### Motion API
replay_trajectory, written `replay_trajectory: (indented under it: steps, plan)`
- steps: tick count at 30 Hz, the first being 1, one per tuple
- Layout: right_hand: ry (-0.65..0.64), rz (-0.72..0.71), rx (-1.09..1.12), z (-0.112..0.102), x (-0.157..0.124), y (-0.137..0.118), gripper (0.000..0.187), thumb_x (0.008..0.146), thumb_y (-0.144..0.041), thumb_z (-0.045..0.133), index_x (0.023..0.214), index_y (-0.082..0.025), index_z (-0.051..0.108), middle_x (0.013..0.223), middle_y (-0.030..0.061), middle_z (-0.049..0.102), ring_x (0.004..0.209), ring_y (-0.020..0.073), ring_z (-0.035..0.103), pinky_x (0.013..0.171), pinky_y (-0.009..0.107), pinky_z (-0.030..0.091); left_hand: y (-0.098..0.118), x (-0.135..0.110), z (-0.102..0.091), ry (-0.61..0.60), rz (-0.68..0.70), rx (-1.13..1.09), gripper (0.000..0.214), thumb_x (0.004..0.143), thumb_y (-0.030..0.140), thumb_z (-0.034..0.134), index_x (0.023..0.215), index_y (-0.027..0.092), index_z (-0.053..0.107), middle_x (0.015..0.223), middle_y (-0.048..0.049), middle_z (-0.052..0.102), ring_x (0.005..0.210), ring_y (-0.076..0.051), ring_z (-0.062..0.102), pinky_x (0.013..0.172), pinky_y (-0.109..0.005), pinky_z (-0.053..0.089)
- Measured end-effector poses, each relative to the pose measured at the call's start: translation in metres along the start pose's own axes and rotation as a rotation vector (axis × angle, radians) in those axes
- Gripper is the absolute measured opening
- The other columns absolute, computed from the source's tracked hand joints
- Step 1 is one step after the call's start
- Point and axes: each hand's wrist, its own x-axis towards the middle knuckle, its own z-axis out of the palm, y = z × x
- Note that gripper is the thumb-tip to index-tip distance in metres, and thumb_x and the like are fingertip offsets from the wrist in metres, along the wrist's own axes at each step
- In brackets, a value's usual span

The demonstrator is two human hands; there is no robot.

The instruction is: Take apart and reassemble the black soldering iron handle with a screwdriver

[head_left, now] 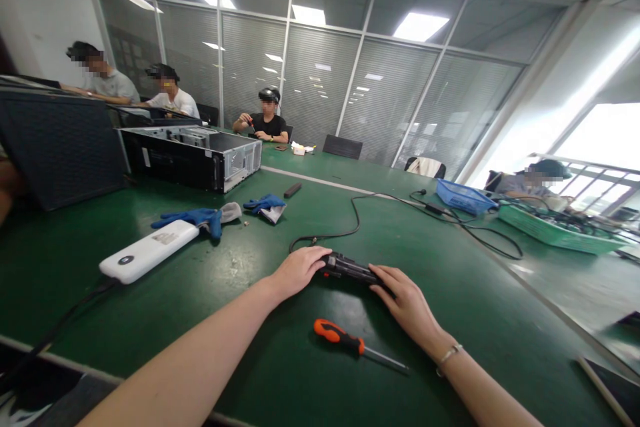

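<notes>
On the green table (475, 293) a black corded tool (350, 268) lies at twelve o'clock, its long axis roughly nine to three (cable trailing toward one). The left hand (300, 270) grips the nine o'clock end and the right hand (407, 307) the three o'clock end, both loosely curled. An orange screwdriver (340, 337) lies untouched at six.

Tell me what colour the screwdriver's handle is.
The screwdriver has an orange handle with a black collar by the metal shaft, as shown in the head view.
</notes>
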Motion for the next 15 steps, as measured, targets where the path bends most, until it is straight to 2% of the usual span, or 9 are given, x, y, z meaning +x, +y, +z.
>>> replay_trajectory:
  steps: [8, 15]
  plan:
    - [-0.031, 0.025, 0.066, -0.0032, 0.0010, 0.0055, 0.040, 0.095, -0.038, 0.049, 0.133, -0.028, 0.055, 0.124, 0.0081, 0.063, 0.110, 0.0235, 0.061, 0.096, 0.040, 0.052, -0.0049, 0.0026, 0.0018, -0.027, 0.008, 0.049, 0.032, 0.096, 0.019, 0.052, 0.127, 0.017, 0.059, 0.124, -0.0075, 0.066, 0.115, -0.022, 0.060, 0.105, -0.036, 0.043]
    - [-0.011, 0.007, 0.106, -0.0061, 0.0008, 0.0059, 0.038, 0.093, -0.039, 0.052, 0.129, -0.027, 0.059, 0.122, 0.0079, 0.064, 0.109, 0.0234, 0.062, 0.095, 0.039, 0.053, 0.0004, -0.0021, -0.0034, -0.054, 0.020, -0.007, 0.034, 0.094, 0.020, 0.055, 0.127, 0.019, 0.059, 0.125, -0.0066, 0.066, 0.114, -0.021, 0.060, 0.104, -0.035, 0.043]
